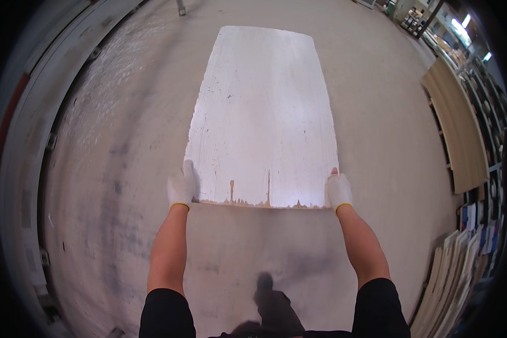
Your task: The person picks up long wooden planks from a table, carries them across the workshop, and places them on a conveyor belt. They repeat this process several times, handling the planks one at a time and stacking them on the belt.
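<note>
Held out in front of me is a large white-faced board (265, 112), its long side pointing away. Bare brown patches and a ragged strip show along its near edge. My left hand (182, 185), in a white knit glove with a yellow cuff, is closed on the near left corner. On the near right corner my right hand (338, 188) grips in a matching glove, a bare thumb tip lying on the board's top. The fingers under the board are hidden on both sides.
Dusty concrete floor (118, 225) surrounds the board. A long grey machine or rail (45, 118) runs along the left. At right, a brown wooden panel (456, 127) leans by racks, with several upright boards (448, 281) nearer me. My shoe (264, 280) shows below.
</note>
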The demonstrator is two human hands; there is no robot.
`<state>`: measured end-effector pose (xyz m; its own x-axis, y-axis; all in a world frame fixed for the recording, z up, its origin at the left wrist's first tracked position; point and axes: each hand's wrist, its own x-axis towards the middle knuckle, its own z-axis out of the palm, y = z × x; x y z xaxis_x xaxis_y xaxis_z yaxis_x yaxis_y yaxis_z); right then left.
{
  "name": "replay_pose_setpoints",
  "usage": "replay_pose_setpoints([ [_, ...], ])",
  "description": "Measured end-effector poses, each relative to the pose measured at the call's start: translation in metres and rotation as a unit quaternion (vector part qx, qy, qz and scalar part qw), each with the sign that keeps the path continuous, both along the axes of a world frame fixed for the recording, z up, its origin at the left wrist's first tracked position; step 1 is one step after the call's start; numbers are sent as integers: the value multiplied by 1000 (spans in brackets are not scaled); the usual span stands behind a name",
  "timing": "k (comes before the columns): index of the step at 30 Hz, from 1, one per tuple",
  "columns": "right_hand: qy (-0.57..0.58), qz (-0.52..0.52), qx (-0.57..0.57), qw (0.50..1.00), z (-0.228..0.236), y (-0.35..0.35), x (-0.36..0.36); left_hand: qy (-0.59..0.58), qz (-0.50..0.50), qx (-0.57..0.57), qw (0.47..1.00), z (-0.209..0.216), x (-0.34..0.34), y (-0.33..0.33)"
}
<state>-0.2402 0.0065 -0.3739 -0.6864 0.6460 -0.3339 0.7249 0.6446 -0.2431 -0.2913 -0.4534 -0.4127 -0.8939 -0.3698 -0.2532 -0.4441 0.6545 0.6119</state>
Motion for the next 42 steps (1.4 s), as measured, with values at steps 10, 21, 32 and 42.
replay_pose_setpoints([
  [10,-11,-67,13,998,6,34,17,-107,-18,3,994,-7,-18,54],
  [21,-31,-51,39,997,-30,66,13,-119,-100,-25,988,-58,-39,88],
  [32,-26,10,15,999,-53,-37,-50,-151,-88,-119,977,-63,-76,-28],
  [42,-7,155,105,982,-27,-10,6,-73,-146,-184,969,-74,15,-27],
])
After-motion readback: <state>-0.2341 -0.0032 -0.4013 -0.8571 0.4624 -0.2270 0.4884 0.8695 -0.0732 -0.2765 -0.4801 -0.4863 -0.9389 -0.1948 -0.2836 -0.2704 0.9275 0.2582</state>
